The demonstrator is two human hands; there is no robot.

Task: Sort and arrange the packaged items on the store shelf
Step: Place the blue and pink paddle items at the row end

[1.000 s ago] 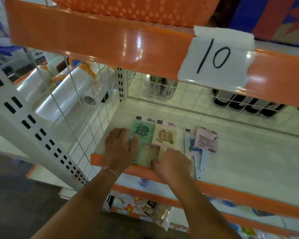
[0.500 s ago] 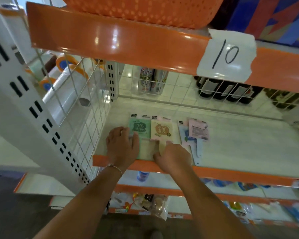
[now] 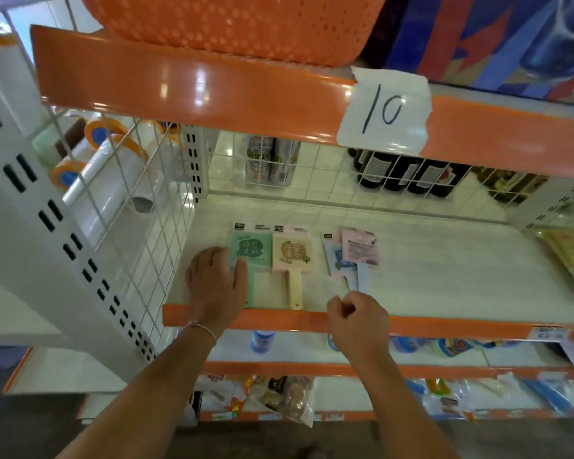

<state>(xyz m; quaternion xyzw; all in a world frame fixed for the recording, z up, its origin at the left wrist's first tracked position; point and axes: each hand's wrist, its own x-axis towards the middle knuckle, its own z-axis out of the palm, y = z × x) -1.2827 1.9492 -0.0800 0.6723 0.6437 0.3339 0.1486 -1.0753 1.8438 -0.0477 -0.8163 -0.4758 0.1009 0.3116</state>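
Note:
Several flat packaged items lie near the front of the white shelf [image 3: 428, 279]. A green pack [image 3: 251, 250] sits leftmost, with a beige-and-pink pack [image 3: 292, 253] and its cream handle right beside it. Further right, a pink pack [image 3: 360, 248] overlaps a blue one [image 3: 333, 260]. My left hand [image 3: 216, 279] rests flat on the green pack's left side. My right hand [image 3: 357, 318] hovers over the orange front edge, below the blue and pink packs, its fingers curled with nothing in them.
White wire grids [image 3: 140, 207] close the shelf's left side and back. Cans [image 3: 267, 160] and dark bottles [image 3: 408, 173] stand behind the back grid. An orange basket [image 3: 232, 24] sits on the shelf above, labelled 10 [image 3: 383, 109]. A yellow pack [image 3: 567, 250] lies far right.
My right hand has left the beige pack's handle and moved right, toward the blue and pink packs. My left hand stays on the green pack.

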